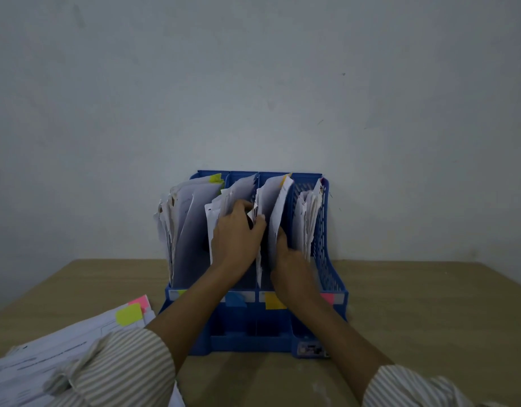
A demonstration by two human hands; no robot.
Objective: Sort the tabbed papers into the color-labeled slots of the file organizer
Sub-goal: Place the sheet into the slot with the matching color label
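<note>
Sleeves point(127, 368): 2 | hands: left point(235, 233), right point(285, 254) gripping papers point(278, 212) | organizer point(329, 277) slots: 4

The picture is dim and looks bluish-gray. The wall point(253, 83) is darker toward the corners. Soft light falls evenly, and no strong shadows or shiny glare show. The striped sleeves point(121, 368) at the bottom look a bit blurry. The table point(429, 304) edge curves, bent by the wide lens.

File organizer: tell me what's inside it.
The file organizer holds upright tabbed papers in all four slots. Both hands, left and right, hide the middle slots' lower contents.
</note>
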